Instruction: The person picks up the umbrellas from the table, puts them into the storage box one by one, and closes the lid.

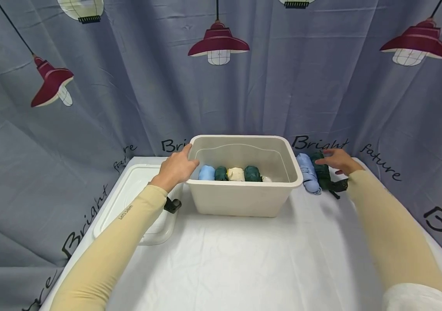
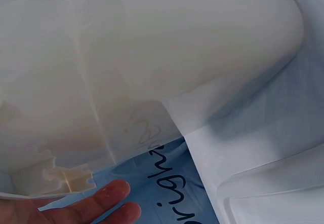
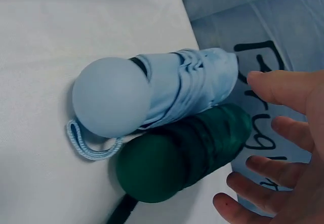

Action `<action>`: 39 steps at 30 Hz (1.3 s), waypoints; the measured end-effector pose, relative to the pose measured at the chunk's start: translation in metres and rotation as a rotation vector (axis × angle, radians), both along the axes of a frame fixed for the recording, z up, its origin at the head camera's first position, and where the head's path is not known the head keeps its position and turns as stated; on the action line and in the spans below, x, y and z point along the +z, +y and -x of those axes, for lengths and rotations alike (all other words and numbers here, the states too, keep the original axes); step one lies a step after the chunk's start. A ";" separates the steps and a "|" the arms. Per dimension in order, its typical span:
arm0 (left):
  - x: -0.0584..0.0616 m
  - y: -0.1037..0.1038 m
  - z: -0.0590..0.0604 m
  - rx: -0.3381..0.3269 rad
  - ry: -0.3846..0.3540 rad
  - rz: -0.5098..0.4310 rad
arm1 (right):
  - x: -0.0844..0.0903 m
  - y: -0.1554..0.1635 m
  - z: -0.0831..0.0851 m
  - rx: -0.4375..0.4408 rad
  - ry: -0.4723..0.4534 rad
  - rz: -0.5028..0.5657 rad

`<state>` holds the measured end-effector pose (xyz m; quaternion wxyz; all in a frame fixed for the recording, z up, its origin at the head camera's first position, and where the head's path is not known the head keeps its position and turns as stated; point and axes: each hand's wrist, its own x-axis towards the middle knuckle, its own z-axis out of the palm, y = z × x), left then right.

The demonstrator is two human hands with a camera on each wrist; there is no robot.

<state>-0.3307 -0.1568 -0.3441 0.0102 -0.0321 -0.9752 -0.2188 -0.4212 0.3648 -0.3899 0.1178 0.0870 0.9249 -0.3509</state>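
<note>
Beside bin [image 1: 244, 196], lid [image 1: 135, 190], blue umbrella [image 1: 308, 172].

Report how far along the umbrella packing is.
Done: four folded umbrellas lie in a row inside the bin. In hand: the left hand rests on the bin's rim; the right hand reaches, fingers spread, over the dark green umbrella. Left: that one and the light blue umbrella beside it on the table.

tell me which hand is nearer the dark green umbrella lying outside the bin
Right. The right hand hovers over the dark green umbrella, fingers spread beside it. The left hand rests on the bin rim's far side.
</note>
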 end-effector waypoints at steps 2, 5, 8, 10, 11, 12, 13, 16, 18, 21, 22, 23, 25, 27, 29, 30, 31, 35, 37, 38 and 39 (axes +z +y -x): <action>0.000 0.000 0.000 -0.002 0.002 0.004 | -0.005 0.001 0.002 0.005 -0.011 -0.002; 0.001 0.001 0.000 -0.007 0.007 0.006 | -0.010 0.002 0.004 0.018 -0.029 -0.004; 0.001 0.002 0.002 -0.011 0.015 0.003 | -0.013 0.003 0.003 0.030 -0.049 -0.005; 0.002 0.003 0.003 -0.013 0.014 0.001 | -0.014 0.002 0.002 0.027 -0.065 -0.004; 0.002 0.003 0.003 -0.014 0.013 -0.002 | -0.015 0.002 0.001 0.026 -0.074 -0.005; 0.002 0.003 0.004 -0.014 0.010 -0.002 | -0.016 0.001 0.001 0.028 -0.083 -0.009; 0.001 0.004 0.003 -0.015 0.006 -0.002 | -0.017 0.000 0.000 0.029 -0.092 -0.015; 0.000 0.004 0.002 -0.014 0.003 -0.001 | -0.020 -0.002 0.001 0.045 -0.113 -0.054; -0.001 0.003 0.001 -0.013 0.004 -0.001 | -0.022 -0.005 0.000 0.066 -0.121 -0.086; -0.003 0.003 -0.001 -0.013 0.001 -0.007 | -0.025 -0.007 -0.001 0.105 -0.136 -0.140; -0.004 0.003 -0.002 -0.014 -0.002 -0.009 | -0.026 -0.008 -0.002 0.111 -0.139 -0.150; -0.005 0.003 -0.002 -0.015 -0.005 -0.010 | -0.027 -0.009 -0.002 0.112 -0.142 -0.156; -0.006 0.004 -0.003 -0.017 -0.009 -0.010 | -0.029 -0.010 -0.003 0.111 -0.141 -0.176; -0.008 0.004 -0.004 -0.018 -0.007 -0.010 | -0.030 -0.011 -0.003 0.099 -0.139 -0.185; -0.008 0.004 -0.004 -0.018 -0.005 -0.008 | -0.030 -0.012 -0.002 0.090 -0.136 -0.194; -0.008 0.005 -0.004 -0.018 -0.004 -0.008 | -0.030 -0.012 -0.001 0.090 -0.138 -0.202; -0.007 0.005 -0.004 -0.017 -0.005 -0.007 | -0.030 -0.013 -0.001 0.087 -0.138 -0.206; -0.004 0.003 -0.002 -0.014 -0.007 -0.001 | -0.024 -0.014 -0.001 0.076 -0.156 -0.212; -0.002 0.001 -0.002 -0.012 -0.006 -0.002 | -0.020 -0.015 -0.002 0.070 -0.159 -0.212; -0.002 0.000 -0.001 -0.012 -0.002 -0.002 | -0.019 -0.016 -0.003 0.066 -0.161 -0.211; -0.001 0.000 -0.001 -0.012 -0.002 -0.002 | -0.017 -0.016 -0.003 0.065 -0.157 -0.209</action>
